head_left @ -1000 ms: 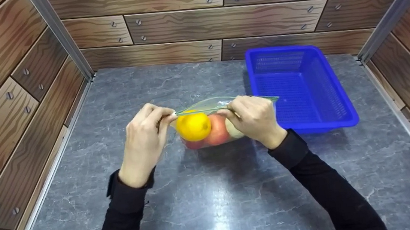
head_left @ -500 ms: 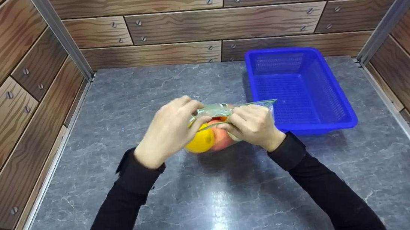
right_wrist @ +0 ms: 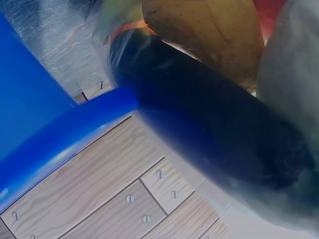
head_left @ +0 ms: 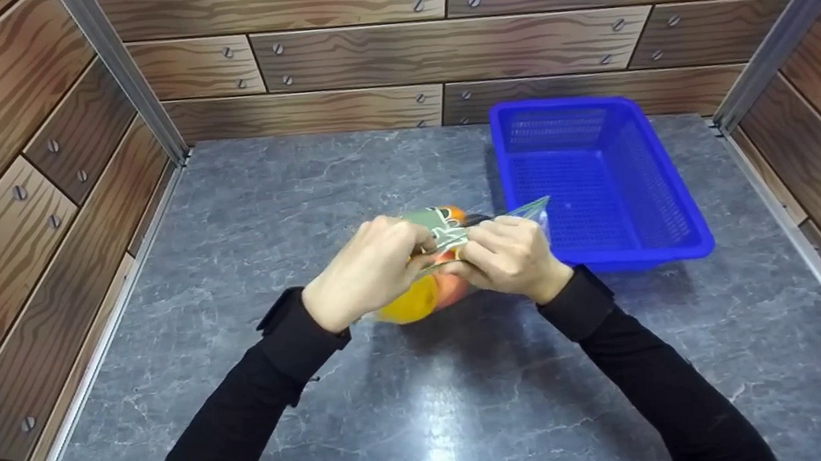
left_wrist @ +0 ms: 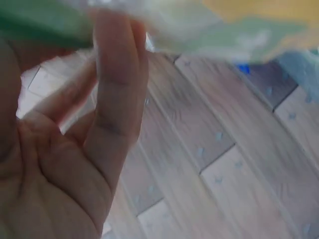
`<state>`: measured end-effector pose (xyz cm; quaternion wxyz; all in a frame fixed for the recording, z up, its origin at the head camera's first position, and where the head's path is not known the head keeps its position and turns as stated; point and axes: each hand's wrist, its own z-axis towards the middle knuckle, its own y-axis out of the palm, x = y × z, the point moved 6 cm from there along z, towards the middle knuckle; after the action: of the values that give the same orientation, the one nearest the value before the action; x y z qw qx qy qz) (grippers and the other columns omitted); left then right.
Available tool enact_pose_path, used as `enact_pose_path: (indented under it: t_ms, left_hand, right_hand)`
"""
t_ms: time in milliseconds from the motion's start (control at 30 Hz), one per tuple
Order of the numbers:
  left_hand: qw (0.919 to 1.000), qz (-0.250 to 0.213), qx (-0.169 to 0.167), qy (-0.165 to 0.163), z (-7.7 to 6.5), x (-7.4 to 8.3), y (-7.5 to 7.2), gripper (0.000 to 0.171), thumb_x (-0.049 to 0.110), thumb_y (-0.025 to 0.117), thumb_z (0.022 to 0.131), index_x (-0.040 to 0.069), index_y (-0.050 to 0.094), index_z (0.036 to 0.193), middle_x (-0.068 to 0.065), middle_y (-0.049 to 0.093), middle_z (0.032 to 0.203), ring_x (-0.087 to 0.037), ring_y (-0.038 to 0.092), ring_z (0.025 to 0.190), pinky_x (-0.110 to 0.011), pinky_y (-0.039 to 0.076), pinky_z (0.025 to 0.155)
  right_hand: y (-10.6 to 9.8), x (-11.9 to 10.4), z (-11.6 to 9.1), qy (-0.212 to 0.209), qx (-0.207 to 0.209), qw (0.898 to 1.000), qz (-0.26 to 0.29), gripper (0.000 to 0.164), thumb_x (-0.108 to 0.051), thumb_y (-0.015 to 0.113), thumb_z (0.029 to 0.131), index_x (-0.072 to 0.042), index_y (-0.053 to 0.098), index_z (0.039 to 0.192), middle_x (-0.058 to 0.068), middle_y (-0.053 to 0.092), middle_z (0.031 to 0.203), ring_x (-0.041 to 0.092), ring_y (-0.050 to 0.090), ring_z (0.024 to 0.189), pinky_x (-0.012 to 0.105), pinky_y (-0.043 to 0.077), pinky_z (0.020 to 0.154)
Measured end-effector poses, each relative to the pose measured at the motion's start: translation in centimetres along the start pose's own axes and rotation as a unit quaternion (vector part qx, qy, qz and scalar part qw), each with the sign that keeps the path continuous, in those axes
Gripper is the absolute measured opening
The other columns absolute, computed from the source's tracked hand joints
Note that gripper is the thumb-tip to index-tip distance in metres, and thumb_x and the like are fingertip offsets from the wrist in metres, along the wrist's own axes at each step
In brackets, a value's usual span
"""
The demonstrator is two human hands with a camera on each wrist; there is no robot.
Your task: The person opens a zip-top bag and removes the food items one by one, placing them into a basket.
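Observation:
Between the two hands is a clear zip-top bag (head_left: 535,209) with a green zip edge, full of fruit and vegetables. Its front bulges with a round yellow fruit (head_left: 410,303) and a reddish round fruit (head_left: 451,288), both partly covered by the hands. My left hand (head_left: 369,268) pinches the bag's mouth at the middle. Just to the right, my right hand (head_left: 509,257) grips the same edge, and a bag corner sticks out beyond it. Through the plastic, the right wrist view shows a long dark vegetable (right_wrist: 199,109) beside a brown lumpy one (right_wrist: 209,35).
A blue plastic basket (head_left: 635,255) with mesh sides stands at the right, close behind the right hand. The grey marbled tabletop (head_left: 285,175) is bounded at the back and sides by wood-patterned panels (head_left: 356,55).
My left hand has moved right from the bag's left end along its mouth, close to the right hand. The bag's opening has narrowed and folded. My right hand has stayed nearly in place.

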<state>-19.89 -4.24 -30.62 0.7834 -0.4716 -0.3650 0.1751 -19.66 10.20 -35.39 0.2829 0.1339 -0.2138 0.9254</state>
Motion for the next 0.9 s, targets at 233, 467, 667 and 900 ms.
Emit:
enact_pose_path:
  t_ms: [233,467,667,900]
  left_hand:
    - [0.9929,-0.047,0.078,-0.077,-0.1,-1.6,-0.6,0.008,0.009,0.07,0.088,0.005,0.077,0.091,-0.006,0.076,0.087,-0.015,0.066,0.07,-0.027,0.055,0.066]
    - [0.9774,-0.059,0.174,-0.104,-1.0,-1.9,-2.0,0.008,0.011,0.07,0.088,0.007,0.077,0.091,-0.006,0.075,0.086,-0.017,0.067,0.073,-0.027,0.053,0.065]
    - [0.9719,-0.067,0.191,-0.121,-1.2,-1.7,-1.7,0.008,0.016,0.071,0.088,0.012,0.077,0.091,-0.001,0.074,0.083,-0.012,0.063,0.066,-0.022,0.049,0.061]
    - [0.971,-0.055,0.204,-0.111,-1.2,-1.0,-1.4,0.009,0.018,0.07,0.089,0.012,0.077,0.09,-0.002,0.073,0.081,-0.012,0.062,0.065,-0.021,0.049,0.06]
  right_hand:
    - [-1.2,-1.1,-0.6,-0.022,0.013,1.0,0.018,0.048,-0.041,0.059,0.096,-0.012,0.05,0.058,-0.002,0.046,0.054,0.012,0.039,0.044,0.024,0.03,0.039]
    - [-3.2,-2.8,-1.7,-0.053,0.022,0.998,0.03,0.055,-0.043,0.066,0.09,-0.015,0.039,0.052,-0.002,0.038,0.05,0.012,0.03,0.044,0.023,0.02,0.04]
    - [-4.5,-4.1,-2.4,-0.06,0.013,0.997,0.047,0.056,-0.042,0.067,0.09,-0.016,0.037,0.051,-0.003,0.035,0.051,0.011,0.029,0.045,0.022,0.021,0.041]
    - [-4.5,-3.9,-1.6,0.042,-0.118,0.986,0.11,0.044,-0.042,0.054,0.098,-0.012,0.056,0.066,-0.001,0.051,0.065,0.012,0.046,0.054,0.024,0.042,0.049]
